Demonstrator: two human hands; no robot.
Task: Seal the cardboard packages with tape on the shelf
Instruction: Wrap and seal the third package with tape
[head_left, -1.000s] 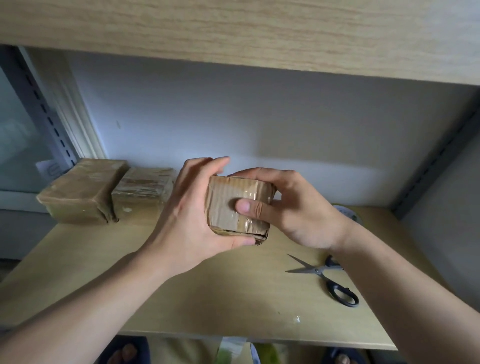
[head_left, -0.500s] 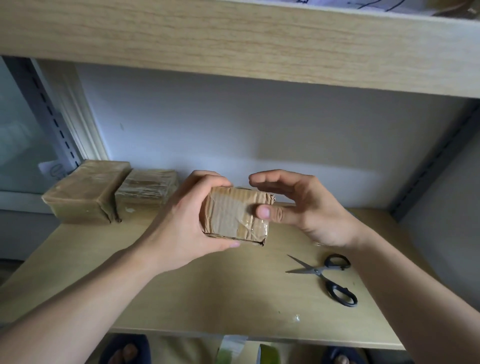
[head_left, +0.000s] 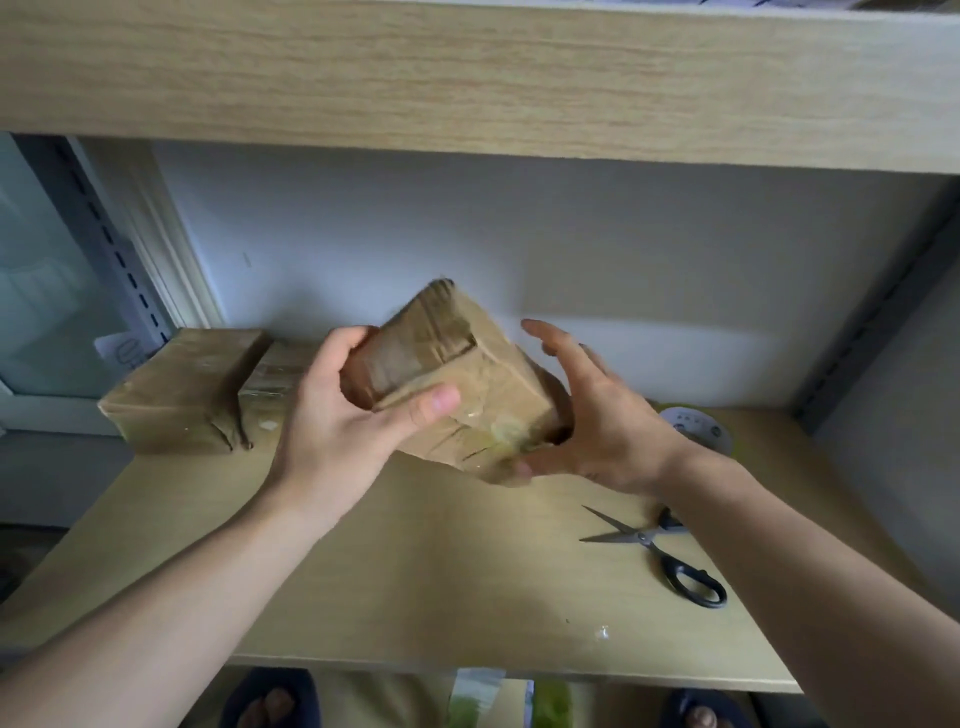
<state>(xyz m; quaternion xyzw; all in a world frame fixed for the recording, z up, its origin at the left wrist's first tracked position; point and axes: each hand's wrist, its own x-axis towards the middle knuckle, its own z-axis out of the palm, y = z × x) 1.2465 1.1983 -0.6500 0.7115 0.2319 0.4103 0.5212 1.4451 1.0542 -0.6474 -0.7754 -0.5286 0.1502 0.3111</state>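
A small cardboard package (head_left: 470, 376) wrapped in clear tape hangs tilted above the wooden shelf (head_left: 415, 571). My left hand (head_left: 348, 421) grips its left end, thumb across the front face. My right hand (head_left: 592, 415) sits at its right side with the fingers spread and mostly straight; the thumb touches the lower right corner. The tape roll (head_left: 698, 426) lies behind my right wrist, partly hidden.
Two taped cardboard packages (head_left: 182, 389) (head_left: 272, 384) stand at the shelf's back left. Black-handled scissors (head_left: 660, 553) lie open on the right. An upper shelf board (head_left: 467, 78) hangs overhead. Metal uprights flank both sides.
The package has been turned and tilted, its far end now raised. My right hand has let go its pinch and spread its fingers beside the package.
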